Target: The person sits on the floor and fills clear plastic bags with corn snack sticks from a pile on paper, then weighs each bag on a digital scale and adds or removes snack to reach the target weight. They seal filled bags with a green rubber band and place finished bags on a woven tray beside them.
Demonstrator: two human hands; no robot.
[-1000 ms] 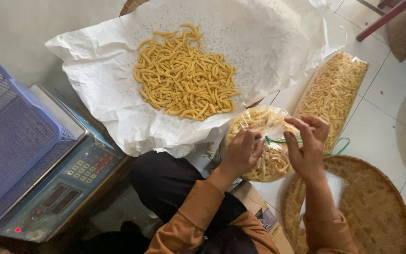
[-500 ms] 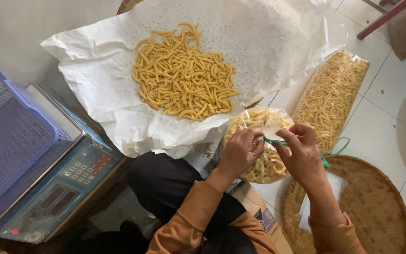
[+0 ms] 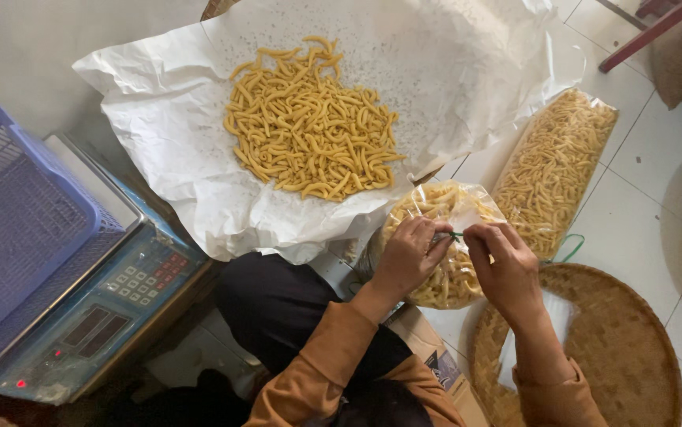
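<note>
A clear plastic bag of yellow snack sticks [image 3: 438,207] rests in front of my lap. My left hand [image 3: 409,256] grips the bag's gathered neck. My right hand [image 3: 505,269] pinches a thin green tie [image 3: 456,235] at that neck, and the tie's loose end [image 3: 570,247] trails off to the right. Both hands almost touch over the bag. A pile of loose yellow snack sticks [image 3: 309,134] lies on white paper [image 3: 175,142] beyond the bag.
A sealed long bag of the same snacks [image 3: 554,166] lies on the tiled floor at right. A round woven tray [image 3: 625,348] sits under my right arm. A digital scale [image 3: 112,308] carrying a blue plastic basket [image 3: 17,221] stands at left.
My hands have drawn closer together at the bag's neck, and the right hand has shifted slightly down and left with the green tie. The bag stays in place.
</note>
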